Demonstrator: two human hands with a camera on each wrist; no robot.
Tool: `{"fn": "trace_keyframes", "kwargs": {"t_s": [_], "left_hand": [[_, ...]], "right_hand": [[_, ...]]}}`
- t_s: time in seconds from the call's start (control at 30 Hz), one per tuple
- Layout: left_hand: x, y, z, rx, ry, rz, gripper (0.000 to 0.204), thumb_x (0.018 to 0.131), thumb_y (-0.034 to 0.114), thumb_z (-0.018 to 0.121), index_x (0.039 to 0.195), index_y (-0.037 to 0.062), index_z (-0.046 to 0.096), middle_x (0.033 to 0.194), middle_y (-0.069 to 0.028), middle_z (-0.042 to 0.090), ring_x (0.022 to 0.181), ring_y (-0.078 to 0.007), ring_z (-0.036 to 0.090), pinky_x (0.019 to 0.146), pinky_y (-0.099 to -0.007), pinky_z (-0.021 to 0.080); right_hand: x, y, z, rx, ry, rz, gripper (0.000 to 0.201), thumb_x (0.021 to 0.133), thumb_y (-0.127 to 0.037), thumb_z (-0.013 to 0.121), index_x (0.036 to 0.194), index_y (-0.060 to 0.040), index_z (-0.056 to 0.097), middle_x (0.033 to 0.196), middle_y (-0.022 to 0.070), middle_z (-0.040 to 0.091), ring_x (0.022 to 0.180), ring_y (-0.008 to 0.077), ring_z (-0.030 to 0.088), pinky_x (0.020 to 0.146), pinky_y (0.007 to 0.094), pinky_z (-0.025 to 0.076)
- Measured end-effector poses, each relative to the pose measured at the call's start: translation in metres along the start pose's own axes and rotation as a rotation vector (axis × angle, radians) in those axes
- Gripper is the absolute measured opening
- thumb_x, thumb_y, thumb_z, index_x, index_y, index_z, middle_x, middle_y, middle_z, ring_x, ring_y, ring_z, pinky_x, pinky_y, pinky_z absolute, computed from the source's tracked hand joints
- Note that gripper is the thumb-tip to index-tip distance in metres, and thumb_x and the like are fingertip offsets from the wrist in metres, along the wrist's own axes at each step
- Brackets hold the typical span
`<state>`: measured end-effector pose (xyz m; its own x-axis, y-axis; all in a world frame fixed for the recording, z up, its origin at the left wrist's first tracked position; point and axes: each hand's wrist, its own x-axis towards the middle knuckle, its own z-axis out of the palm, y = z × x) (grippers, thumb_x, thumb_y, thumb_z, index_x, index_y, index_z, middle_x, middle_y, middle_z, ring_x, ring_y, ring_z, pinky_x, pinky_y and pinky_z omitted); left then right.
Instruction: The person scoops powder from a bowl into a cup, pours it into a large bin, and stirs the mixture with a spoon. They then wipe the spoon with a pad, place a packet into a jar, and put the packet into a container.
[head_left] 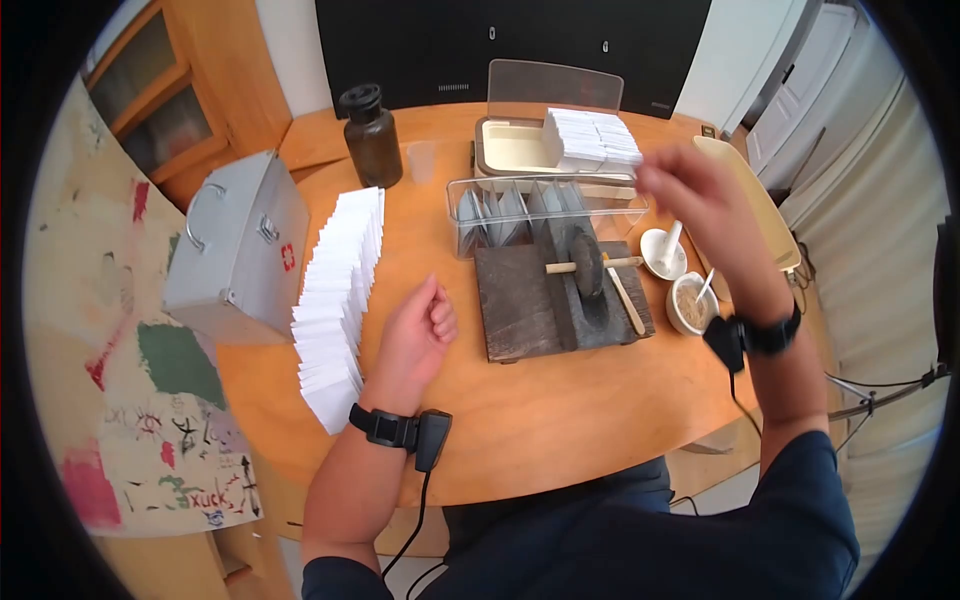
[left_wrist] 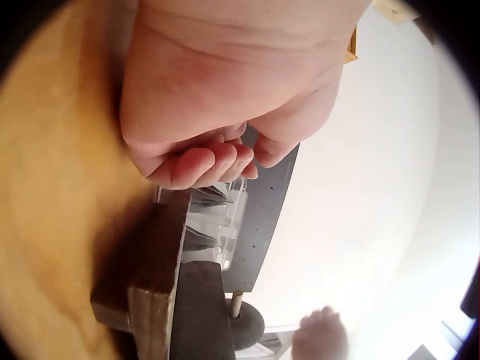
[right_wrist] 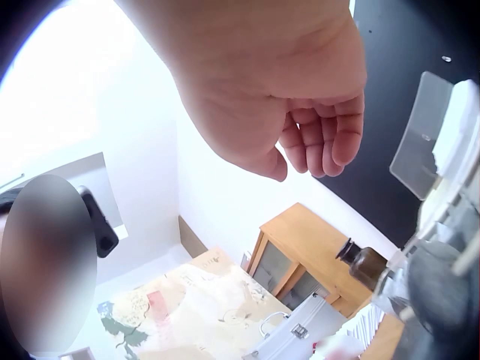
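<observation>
Dark wheel [head_left: 588, 262] on a wooden rod, upright in the narrow trough [head_left: 562, 308] of a dark board [head_left: 512, 305], at the middle of the wooden surface [head_left: 500, 420]. A light-handled tool [head_left: 625, 302] lies to its right. The left hand [head_left: 415, 332], released and loosely curled, holds nothing beside the board. The right hand [head_left: 700, 205], blurred in the head view, is raised beyond the board's right side, released, fingers loosely bent. Behind the wheel, a clear bin [head_left: 468, 242] of grey pieces stands before a box [head_left: 508, 150] with white packets [head_left: 595, 140]. Right: a white dish [head_left: 657, 262] and a cup of powder [head_left: 685, 312]. Left: fanned white papers [head_left: 340, 285], a metal case [head_left: 235, 255] and a brown bottle [head_left: 373, 145].
</observation>
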<state>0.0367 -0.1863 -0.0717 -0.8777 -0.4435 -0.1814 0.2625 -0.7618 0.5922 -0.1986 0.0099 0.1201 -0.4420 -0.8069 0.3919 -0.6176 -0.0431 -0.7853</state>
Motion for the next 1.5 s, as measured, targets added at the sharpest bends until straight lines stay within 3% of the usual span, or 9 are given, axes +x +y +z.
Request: {"fn": "trace_keyframes", "kwargs": {"t_s": [0.17, 0.3, 0.57, 0.7, 0.77, 0.9, 0.93, 1.13, 1.5], "left_hand": [[-0.015, 0.028, 0.053, 0.372, 0.175, 0.259, 0.014, 0.100, 0.022, 0.061, 0.099, 0.0084, 0.056, 0.078, 0.0022, 0.052, 0.069, -0.0087, 0.048, 0.059, -0.0240, 0.037], [0.012, 0.098, 0.094, 0.996, 0.241, 0.413, 0.026, 0.092, 0.024, 0.069, 0.110, 0.0096, 0.057, 0.093, 0.0025, 0.058, 0.083, -0.0077, 0.055, 0.070, -0.0249, 0.042], [0.153, 0.224, 0.074, 2.176, 0.814, 0.761, 0.079, 0.071, 0.037, 0.085, 0.131, -0.0034, 0.052, 0.117, -0.0252, 0.061, 0.109, -0.0360, 0.063, 0.092, -0.0360, 0.051], [0.203, 0.248, 0.048, 2.103, 0.762, 0.604, 0.087, 0.071, 0.040, 0.087, 0.135, -0.0053, 0.050, 0.121, -0.0253, 0.061, 0.113, -0.0349, 0.062, 0.095, -0.0359, 0.051], [0.208, 0.254, 0.047, 1.902, 0.581, 0.292, 0.088, 0.070, 0.044, 0.087, 0.133, -0.0054, 0.051, 0.121, -0.0230, 0.062, 0.109, -0.0290, 0.064, 0.090, -0.0375, 0.053], [0.224, 0.274, 0.023, 1.907, 0.465, 0.206, 0.045, 0.071, 0.040, 0.086, 0.086, 0.0006, 0.073, 0.076, -0.0056, 0.069, 0.064, -0.0166, 0.065, 0.050, -0.0309, 0.050], [0.218, 0.264, 0.040, 1.987, 0.510, 0.169, 0.050, 0.073, 0.041, 0.084, 0.096, -0.0012, 0.072, 0.080, -0.0073, 0.070, 0.066, -0.0166, 0.066, 0.052, -0.0319, 0.051], [0.224, 0.271, 0.031, 2.169, 0.717, 0.375, 0.068, 0.077, 0.042, 0.080, 0.121, -0.0062, 0.063, 0.106, -0.0198, 0.071, 0.099, -0.0292, 0.069, 0.089, -0.0374, 0.052], [0.100, 0.291, 0.172, 2.177, 0.580, 0.739, 0.063, 0.083, 0.034, 0.078, 0.128, -0.0044, 0.058, 0.109, -0.0133, 0.067, 0.098, -0.0194, 0.064, 0.088, -0.0313, 0.049]], "right_hand": [[-0.118, 0.049, -0.008, 0.280, 0.043, 0.293, 0.010, 0.099, -0.011, 0.063, 0.095, -0.0018, 0.064, 0.085, -0.0040, 0.060, 0.078, 0.0040, 0.052, 0.069, 0.0201, 0.043], [-0.159, 0.053, -0.002, 0.133, 0.005, 0.148, 0.007, 0.092, -0.006, 0.066, 0.090, 0.0000, 0.064, 0.087, 0.0055, 0.064, 0.081, 0.0128, 0.059, 0.074, 0.0266, 0.047], [-0.204, 0.100, 0.009, 0.192, 0.081, 0.128, 0.004, 0.085, -0.001, 0.067, 0.083, -0.0003, 0.064, 0.079, 0.0107, 0.065, 0.072, 0.0224, 0.063, 0.066, 0.0312, 0.049], [-0.219, 0.118, 0.010, 0.148, 0.075, 0.141, 0.006, 0.082, -0.004, 0.070, 0.081, -0.0022, 0.065, 0.076, 0.0113, 0.064, 0.064, 0.0226, 0.059, 0.057, 0.0322, 0.045], [-0.218, 0.115, 0.008, 0.148, 0.057, 0.129, 0.007, 0.081, -0.005, 0.071, 0.081, -0.0023, 0.065, 0.076, 0.0114, 0.063, 0.063, 0.0240, 0.059, 0.057, 0.0327, 0.046], [-0.209, 0.119, 0.011, 0.136, 0.012, 0.075, 0.008, 0.079, -0.005, 0.072, 0.082, -0.0017, 0.065, 0.075, 0.0105, 0.063, 0.063, 0.0255, 0.058, 0.057, 0.0337, 0.046], [-0.209, 0.118, 0.008, 0.143, -0.006, 0.110, 0.008, 0.080, -0.005, 0.073, 0.082, -0.0017, 0.066, 0.076, 0.0101, 0.064, 0.063, 0.0247, 0.058, 0.057, 0.0333, 0.046], [-0.207, 0.122, 0.012, 0.191, -0.009, 0.098, 0.008, 0.081, -0.006, 0.074, 0.082, -0.0022, 0.067, 0.073, 0.0086, 0.061, 0.061, 0.0222, 0.056, 0.053, 0.0324, 0.043], [-0.209, 0.110, 0.013, 0.105, 0.065, 0.155, 0.008, 0.083, -0.006, 0.073, 0.080, -0.0028, 0.066, 0.067, 0.0082, 0.054, 0.057, 0.0229, 0.054, 0.051, 0.0335, 0.041]]}}
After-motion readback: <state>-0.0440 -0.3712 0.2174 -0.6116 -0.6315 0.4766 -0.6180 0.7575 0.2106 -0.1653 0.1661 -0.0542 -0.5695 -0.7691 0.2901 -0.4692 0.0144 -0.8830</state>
